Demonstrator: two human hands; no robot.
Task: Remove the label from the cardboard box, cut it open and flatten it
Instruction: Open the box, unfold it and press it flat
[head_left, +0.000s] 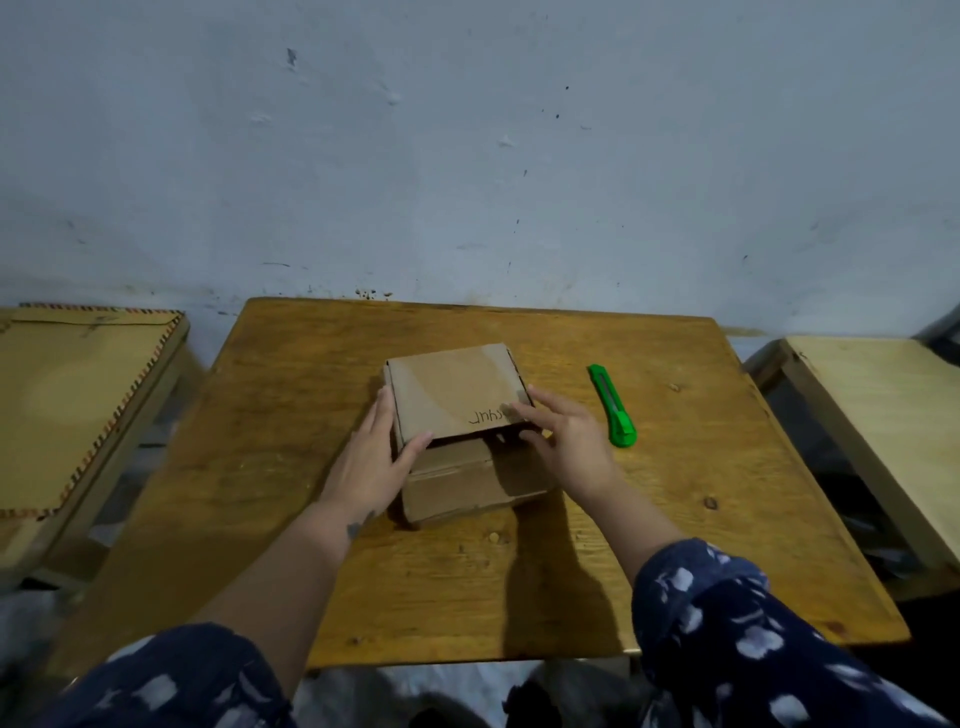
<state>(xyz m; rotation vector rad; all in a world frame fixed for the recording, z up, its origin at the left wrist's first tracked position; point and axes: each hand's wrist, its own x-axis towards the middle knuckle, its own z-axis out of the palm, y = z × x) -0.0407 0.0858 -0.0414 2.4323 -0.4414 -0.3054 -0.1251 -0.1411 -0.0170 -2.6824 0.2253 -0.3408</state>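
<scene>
One cardboard box sits mid-worktop, its lid raised slightly at the near edge. Two hands frame it: the left hand grasps the left side and lid corner, the right hand lies loosely spread on the right corner. One green utility knife lies just right, apart. Two side tables flank the worktop.

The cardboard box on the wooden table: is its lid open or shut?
Partly open: the cardboard box shows a dark gap under the lid's front edge, which both hands are touching.
</scene>
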